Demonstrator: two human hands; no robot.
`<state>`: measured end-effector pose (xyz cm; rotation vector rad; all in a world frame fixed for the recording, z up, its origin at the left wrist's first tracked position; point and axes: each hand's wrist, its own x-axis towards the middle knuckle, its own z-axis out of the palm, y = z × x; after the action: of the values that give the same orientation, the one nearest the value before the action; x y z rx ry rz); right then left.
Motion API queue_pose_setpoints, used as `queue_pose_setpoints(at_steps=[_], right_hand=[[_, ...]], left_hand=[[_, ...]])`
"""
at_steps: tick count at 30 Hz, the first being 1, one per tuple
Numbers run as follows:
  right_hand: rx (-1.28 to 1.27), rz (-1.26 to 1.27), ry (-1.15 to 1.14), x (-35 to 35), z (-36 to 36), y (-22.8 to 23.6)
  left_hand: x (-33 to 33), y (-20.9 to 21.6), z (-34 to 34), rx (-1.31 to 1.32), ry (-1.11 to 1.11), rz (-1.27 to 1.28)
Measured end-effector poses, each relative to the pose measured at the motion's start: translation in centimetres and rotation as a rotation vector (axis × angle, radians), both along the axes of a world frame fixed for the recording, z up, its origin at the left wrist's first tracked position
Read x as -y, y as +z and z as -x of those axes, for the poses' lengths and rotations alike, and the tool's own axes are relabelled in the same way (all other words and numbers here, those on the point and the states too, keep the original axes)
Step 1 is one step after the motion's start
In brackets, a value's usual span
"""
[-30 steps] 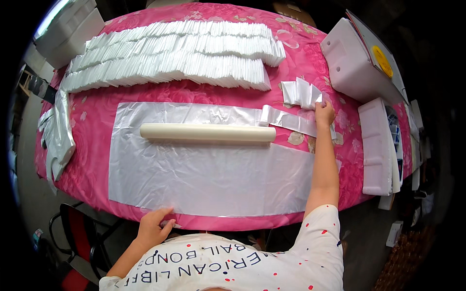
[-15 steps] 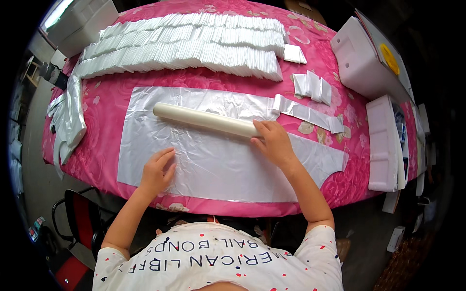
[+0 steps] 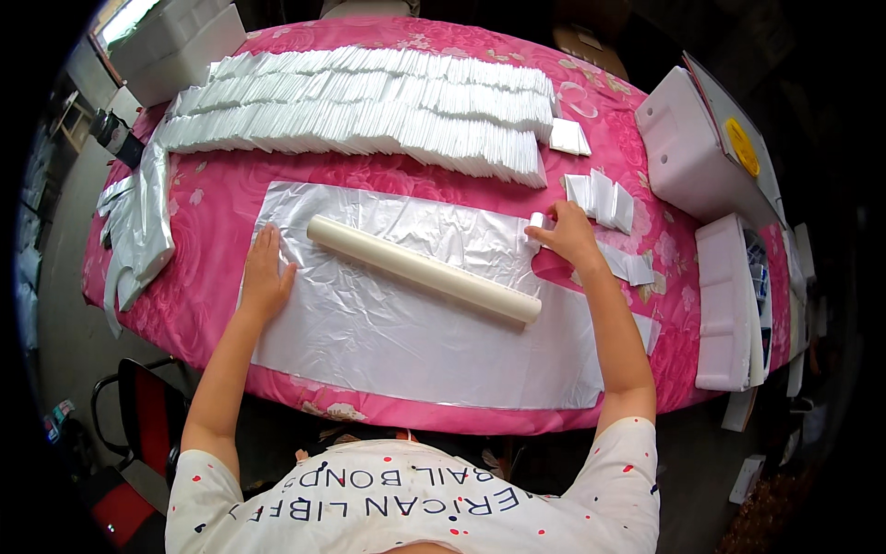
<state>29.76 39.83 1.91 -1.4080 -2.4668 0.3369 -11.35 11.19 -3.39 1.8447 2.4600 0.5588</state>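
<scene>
A large white plastic bag (image 3: 415, 360) lies flat and creased, with its cut-out handle end toward the right. Across it rests a cream-coloured tube (image 3: 425, 270), slanting down to the right, with neither hand on it. My left hand (image 3: 266, 282) is laid on the bag's left edge, fingers stretched out. Beyond the tube's right end, my right hand (image 3: 568, 235) pinches a small rolled or folded white plastic piece (image 3: 536, 227) at the bag's upper right corner. A flat plastic strip (image 3: 628, 264) shows partly behind the right wrist.
Long rows of folded white packets (image 3: 360, 115) stand along the far side of the pink tablecloth (image 3: 212, 346). Loose folded packets (image 3: 602, 199) lie at the right. Foam boxes (image 3: 724, 305) line the right edge. A heap of plastic bags (image 3: 143, 231) hangs at the left.
My right hand has let go of the tube and moved up right to the small plastic piece. My left hand has slid to the bag's left edge. The tube slants more.
</scene>
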Motion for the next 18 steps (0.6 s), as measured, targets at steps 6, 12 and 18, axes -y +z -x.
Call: queue_pose_setpoints(at_steps=[6, 12, 18], right_hand=[[0.119, 0.444, 0.067, -1.6, -0.9, 1.3], [-0.01, 0.461, 0.223, -1.9, -4.6, 1.1], [-0.204, 0.418, -0.134, -4.6, -5.6, 2.3]], left_hand=[[-0.1, -0.1, -0.5, -0.065, 0.041, 0.172], [0.3, -0.6, 0.0, -0.104, 0.009, 0.137], [0.2, -0.3, 0.0, -0.096, 0.033, 0.146]])
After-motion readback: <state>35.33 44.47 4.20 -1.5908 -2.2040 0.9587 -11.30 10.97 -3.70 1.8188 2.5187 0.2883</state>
